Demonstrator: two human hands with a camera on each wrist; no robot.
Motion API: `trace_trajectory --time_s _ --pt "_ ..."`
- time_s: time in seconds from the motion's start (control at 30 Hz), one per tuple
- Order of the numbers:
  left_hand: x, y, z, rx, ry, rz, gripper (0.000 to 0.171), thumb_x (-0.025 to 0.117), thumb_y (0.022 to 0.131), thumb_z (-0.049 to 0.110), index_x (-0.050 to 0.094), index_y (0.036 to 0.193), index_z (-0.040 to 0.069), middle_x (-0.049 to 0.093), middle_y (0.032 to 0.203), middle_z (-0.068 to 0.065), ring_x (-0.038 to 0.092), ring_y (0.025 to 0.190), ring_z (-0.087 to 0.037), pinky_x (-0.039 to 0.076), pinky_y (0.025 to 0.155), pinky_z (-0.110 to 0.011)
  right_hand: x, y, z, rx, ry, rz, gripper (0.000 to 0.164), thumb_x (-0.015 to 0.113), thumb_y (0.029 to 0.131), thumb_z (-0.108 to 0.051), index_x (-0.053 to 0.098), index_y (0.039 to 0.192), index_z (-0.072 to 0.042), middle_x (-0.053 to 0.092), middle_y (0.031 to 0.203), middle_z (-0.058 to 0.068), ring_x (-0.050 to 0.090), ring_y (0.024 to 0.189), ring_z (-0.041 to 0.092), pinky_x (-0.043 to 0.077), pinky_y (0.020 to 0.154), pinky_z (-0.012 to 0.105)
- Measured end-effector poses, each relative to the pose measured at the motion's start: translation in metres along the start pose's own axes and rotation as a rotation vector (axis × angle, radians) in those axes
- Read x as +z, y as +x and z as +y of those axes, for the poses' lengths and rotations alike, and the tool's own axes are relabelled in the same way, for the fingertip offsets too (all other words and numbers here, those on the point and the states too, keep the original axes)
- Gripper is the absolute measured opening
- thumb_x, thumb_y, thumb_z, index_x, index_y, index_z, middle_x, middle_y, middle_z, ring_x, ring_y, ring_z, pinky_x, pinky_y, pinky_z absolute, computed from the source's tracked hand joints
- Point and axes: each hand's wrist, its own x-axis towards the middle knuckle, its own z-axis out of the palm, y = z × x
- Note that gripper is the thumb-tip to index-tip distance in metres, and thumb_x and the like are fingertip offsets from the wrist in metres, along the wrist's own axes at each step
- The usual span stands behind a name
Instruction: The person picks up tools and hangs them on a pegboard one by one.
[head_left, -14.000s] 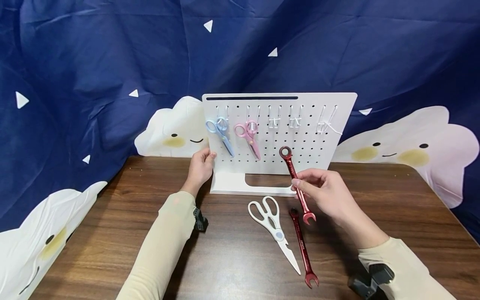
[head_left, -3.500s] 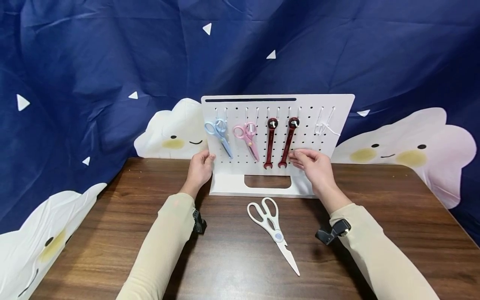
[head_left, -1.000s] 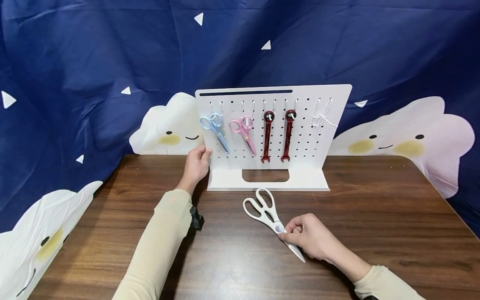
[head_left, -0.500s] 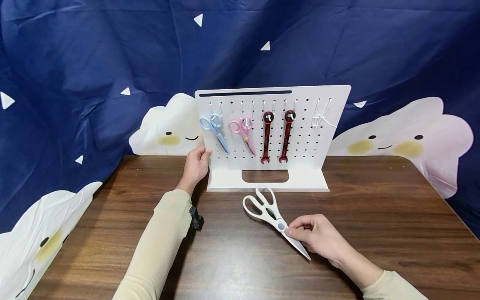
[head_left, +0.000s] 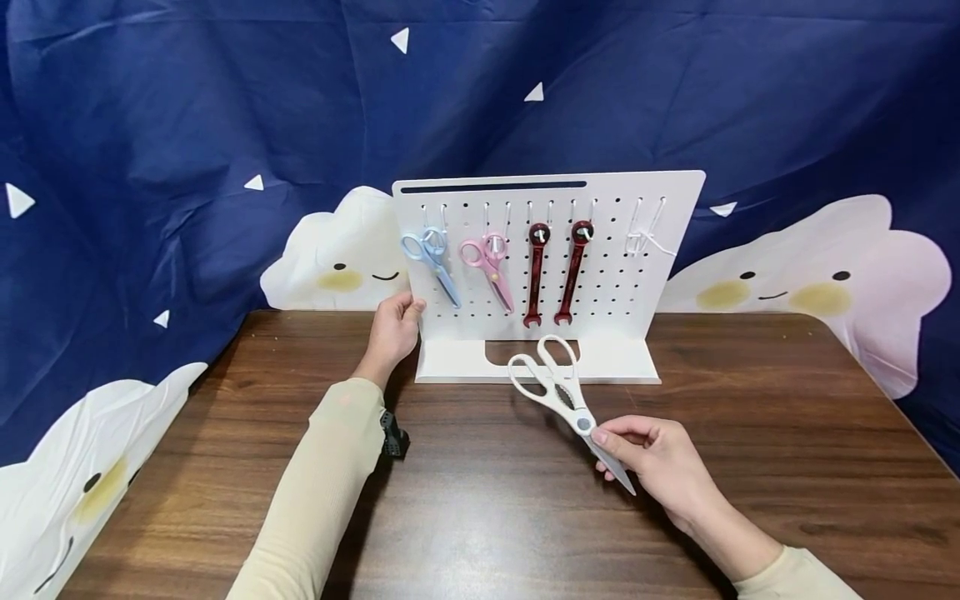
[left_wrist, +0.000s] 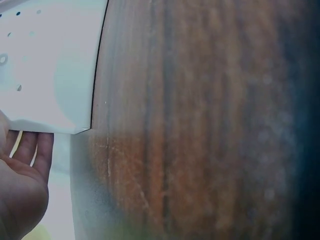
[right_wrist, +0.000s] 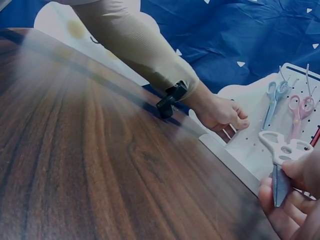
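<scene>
My right hand [head_left: 663, 462] pinches white-handled kitchen scissors [head_left: 564, 398] by the blades just below the pivot, handles up and toward the board. The tip points down to the right. At the left edge of a white pegboard [head_left: 622, 292], my left hand [head_left: 393, 333] grips the panel between thumb and fingers; in the left wrist view its fingers [left_wrist: 30, 147] reach behind that edge. Blue scissors [head_left: 435, 258], pink scissors [head_left: 491, 265] and two red wrenches [head_left: 536, 279] [head_left: 574, 275] hang from the board's hooks. The rightmost white hook [head_left: 641, 237] carries nothing.
The pegboard stands on a white base [head_left: 450, 362] with a cut-out, at the back of a brown wooden table [head_left: 465, 500]. Behind it hangs a dark blue cloth [head_left: 225, 100] printed with clouds and triangles. A black camera [head_left: 393, 435] sits on the left wrist.
Both red wrenches went onto the board's hooks. The right hand then took the kitchen scissors by the blades and raised them from the table toward the board. The left hand stayed at the board's edge.
</scene>
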Motion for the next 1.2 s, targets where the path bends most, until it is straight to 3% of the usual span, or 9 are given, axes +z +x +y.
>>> trace_trajectory --time_s 0.3,0.47,0.6,0.93,1.2 --pt "0.002 0.001 -0.001 0.008 -0.001 0.007 0.033 0.060 0.110 0.011 0.063 0.083 -0.008 0.041 0.062 0.004 0.044 0.071 -0.018 0.035 0.065 -0.028 -0.005 0.000 -0.006 -0.043 0.057 0.078 0.020 0.074 0.103 -0.012 0.076 0.109 0.006 0.080 0.082 0.009 0.077 0.069 0.018 0.064 0.067 0.034" --pt "0.002 0.001 0.000 -0.004 0.008 0.003 0.033 0.060 0.111 0.012 0.063 0.084 -0.007 0.040 0.063 0.004 0.043 0.071 -0.019 0.034 0.065 -0.029 -0.011 0.000 -0.011 -0.086 0.116 0.098 0.008 0.074 0.103 -0.010 0.080 0.104 -0.004 0.080 0.081 0.007 0.078 0.069 0.017 0.064 0.065 0.032" --pt "0.001 0.001 0.000 -0.011 0.008 0.002 0.031 0.059 0.111 0.012 0.066 0.088 -0.008 0.042 0.062 0.005 0.044 0.071 -0.018 0.034 0.065 -0.028 -0.017 0.001 -0.016 -0.130 0.153 0.119 0.009 0.073 0.103 -0.008 0.082 0.101 -0.010 0.081 0.081 0.006 0.078 0.068 0.016 0.063 0.064 0.031" --pt "0.001 0.000 0.000 -0.024 0.003 0.000 0.032 0.059 0.111 0.013 0.065 0.087 -0.007 0.040 0.060 0.006 0.040 0.064 -0.014 0.032 0.059 -0.026 -0.030 0.001 -0.031 -0.258 0.279 0.154 0.019 0.069 0.103 0.001 0.083 0.098 -0.011 0.081 0.081 0.006 0.078 0.066 0.015 0.063 0.062 0.028" --pt "0.002 0.000 0.000 -0.014 0.001 0.007 0.032 0.059 0.111 0.012 0.063 0.085 -0.008 0.039 0.060 0.006 0.040 0.065 -0.014 0.032 0.059 -0.026 -0.040 0.000 -0.040 -0.341 0.295 0.235 0.019 0.070 0.101 0.006 0.083 0.098 -0.007 0.080 0.077 0.005 0.077 0.064 0.012 0.061 0.060 0.024"
